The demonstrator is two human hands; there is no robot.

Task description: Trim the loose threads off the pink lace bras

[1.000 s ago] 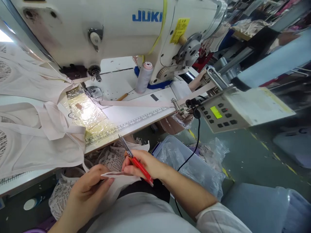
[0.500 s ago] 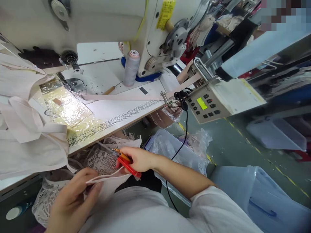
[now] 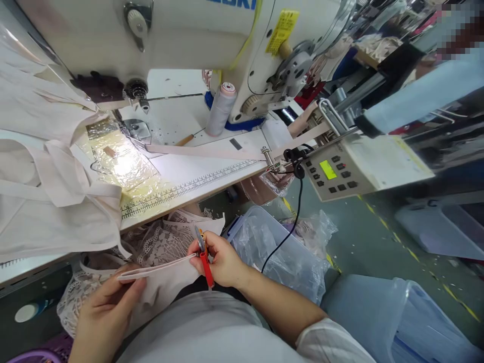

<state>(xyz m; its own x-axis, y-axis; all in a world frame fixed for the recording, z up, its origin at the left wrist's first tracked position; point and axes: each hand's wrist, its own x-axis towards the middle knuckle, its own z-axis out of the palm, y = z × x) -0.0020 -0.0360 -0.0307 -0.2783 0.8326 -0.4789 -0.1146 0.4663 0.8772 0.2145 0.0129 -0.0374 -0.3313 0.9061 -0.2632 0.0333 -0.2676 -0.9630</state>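
My left hand [image 3: 108, 307] pinches one end of a folded pale pink fabric piece [image 3: 162, 282] between thumb and fingers, in front of the table. The other end of its edge meets my right hand [image 3: 221, 259], whose thumb and fingertips are at the fabric. That same hand holds small snips with a red handle [image 3: 206, 269], their metal blades pointing up and away from the cloth. Beige lace garments [image 3: 162, 244] lie just behind the fabric, below the table's edge.
A sewing machine [image 3: 196, 30] stands on the white table [image 3: 181, 176], with a thread cone [image 3: 221, 109] and an awl [image 3: 185, 140]. Pale garments [image 3: 75, 222] cover the left. A control box [image 3: 333, 174] is at the right edge, above plastic bins [image 3: 363, 297].
My right hand has turned the snips from pointing left to pointing up, and its fingers now meet the fabric's edge. The fabric is stretched straighter between my hands. The view has shifted left.
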